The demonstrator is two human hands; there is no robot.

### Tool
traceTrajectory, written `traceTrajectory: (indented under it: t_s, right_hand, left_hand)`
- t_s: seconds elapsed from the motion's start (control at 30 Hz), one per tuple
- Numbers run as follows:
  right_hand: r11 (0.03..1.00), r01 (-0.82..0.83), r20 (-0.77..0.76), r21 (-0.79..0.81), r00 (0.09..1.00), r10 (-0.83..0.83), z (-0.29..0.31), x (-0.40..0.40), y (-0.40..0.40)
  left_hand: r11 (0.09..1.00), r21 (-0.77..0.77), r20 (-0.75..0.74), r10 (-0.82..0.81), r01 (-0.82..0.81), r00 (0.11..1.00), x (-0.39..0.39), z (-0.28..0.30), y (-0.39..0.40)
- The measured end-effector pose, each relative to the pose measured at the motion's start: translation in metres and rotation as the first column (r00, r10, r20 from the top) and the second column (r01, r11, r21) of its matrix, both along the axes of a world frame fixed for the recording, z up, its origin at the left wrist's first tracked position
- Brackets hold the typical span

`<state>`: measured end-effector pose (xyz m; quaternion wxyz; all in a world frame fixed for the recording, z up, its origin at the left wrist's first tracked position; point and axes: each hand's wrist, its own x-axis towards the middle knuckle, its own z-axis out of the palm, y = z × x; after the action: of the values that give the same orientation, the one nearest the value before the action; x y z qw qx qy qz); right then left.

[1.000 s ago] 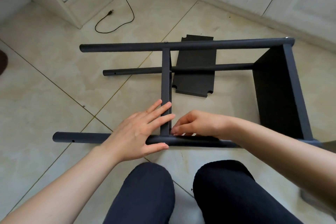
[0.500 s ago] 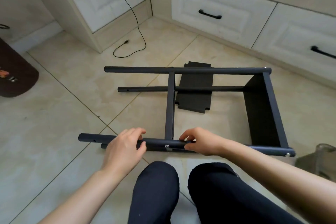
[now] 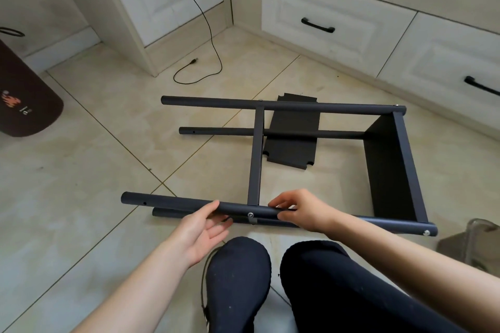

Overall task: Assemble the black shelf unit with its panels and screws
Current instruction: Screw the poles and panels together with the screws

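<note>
- The half-built black shelf unit (image 3: 389,170) lay on its side on the tiled floor (image 3: 81,184), just in front of the person's knees (image 3: 238,265).
- The left hand (image 3: 201,230) sat palm up under the nearest pole (image 3: 176,201), thumb on top, fingers cupped round it from below in a loose grip.
- The right hand (image 3: 300,211) gripped the same pole just right of the middle panel (image 3: 257,154), fingers curled over it, thumb beneath.
- A silver screw (image 3: 250,215) showed on the pole between the two hands; another screw head (image 3: 426,232) sat at its right end.
- An end panel (image 3: 405,165) joined the poles on the right.
- A loose black panel (image 3: 293,140) lay flat on the floor beyond.
- White cabinets (image 3: 338,21), a black cable (image 3: 211,43) and a dark mat (image 3: 24,100) stood farther off.
</note>
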<state>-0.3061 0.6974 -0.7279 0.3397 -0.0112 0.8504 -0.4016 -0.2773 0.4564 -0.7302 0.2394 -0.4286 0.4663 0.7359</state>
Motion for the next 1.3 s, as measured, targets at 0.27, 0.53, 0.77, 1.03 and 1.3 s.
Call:
traceTrajectory:
  t_s: [0.27,0.53,0.77,1.03,1.3]
  right_hand:
    - [0.996,0.042,-0.013,-0.074,0.999,-0.043,0.005,0.001,0.001]
    - [0.967,0.139,-0.068,-0.214,0.985,-0.156,0.033,-0.004,0.012]
    - [0.91,0.233,-0.094,-0.342,0.955,-0.28,0.069,-0.001,0.033]
    - [0.876,0.231,-0.124,-0.423,0.943,-0.308,0.127,0.001,0.068]
    - [0.949,0.162,-0.153,-0.269,0.966,-0.209,0.174,0.01,0.115]
  left_hand:
    - [0.984,0.036,-0.071,0.176,-0.173,0.982,-0.007,0.005,0.012]
    - [0.99,-0.054,-0.267,0.11,-0.129,0.957,-0.025,0.037,0.019]
    - [0.991,-0.136,-0.423,-0.048,-0.011,0.905,-0.039,0.082,0.034]
    - [0.926,-0.372,-0.589,-0.286,0.061,0.756,-0.06,0.159,0.072]
    - [0.785,-0.601,-0.608,-0.571,0.151,0.552,-0.061,0.214,0.124]
